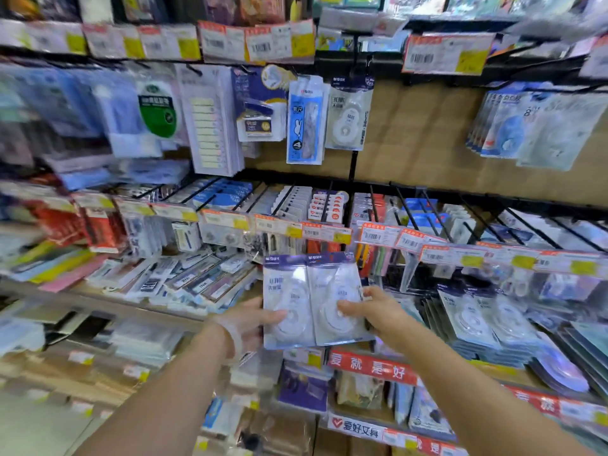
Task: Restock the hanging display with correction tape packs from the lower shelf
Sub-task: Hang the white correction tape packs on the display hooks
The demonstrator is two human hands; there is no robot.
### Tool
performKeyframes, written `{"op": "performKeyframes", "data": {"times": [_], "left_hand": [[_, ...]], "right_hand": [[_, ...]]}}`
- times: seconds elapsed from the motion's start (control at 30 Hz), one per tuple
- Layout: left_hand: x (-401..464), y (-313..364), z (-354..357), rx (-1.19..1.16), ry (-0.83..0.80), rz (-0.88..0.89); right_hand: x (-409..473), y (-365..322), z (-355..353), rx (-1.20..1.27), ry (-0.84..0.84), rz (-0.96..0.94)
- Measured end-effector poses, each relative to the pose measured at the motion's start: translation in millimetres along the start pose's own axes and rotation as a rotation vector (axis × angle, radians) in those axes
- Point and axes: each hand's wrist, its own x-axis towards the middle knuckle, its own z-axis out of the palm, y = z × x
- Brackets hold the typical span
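Head view: two correction tape packs held up before the shelves.
Left pack (288, 304) is gripped by the left hand (253, 324), right pack (339, 301) by the right hand (375, 311), fingers curled round the edges; a matching pack (348, 116) hangs on the display above, more stacked (470, 320) on the lower shelf.

Both forearms are bare, with no sleeves showing. A pale, translucent bangle (230, 337) circles the wrist just behind the left hand (253, 320).

Left-side shelf goods (59, 133) motion-blurred; fingers behind held packs (316, 301).
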Motion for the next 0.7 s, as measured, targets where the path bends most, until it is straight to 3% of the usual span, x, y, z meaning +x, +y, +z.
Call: {"op": "performKeyframes", "data": {"times": [0.4, 0.7], "left_hand": [[-38.6, 67.1, 14.5, -0.009, -0.098, 0.261], [-31.0, 128.1, 40.8, -0.126, -0.147, 0.401]], "right_hand": [[-31.3, -62.4, -17.5, 0.190, -0.080, -0.254], [-26.5, -118.1, -36.2, 0.245, 0.058, -0.410]]}}
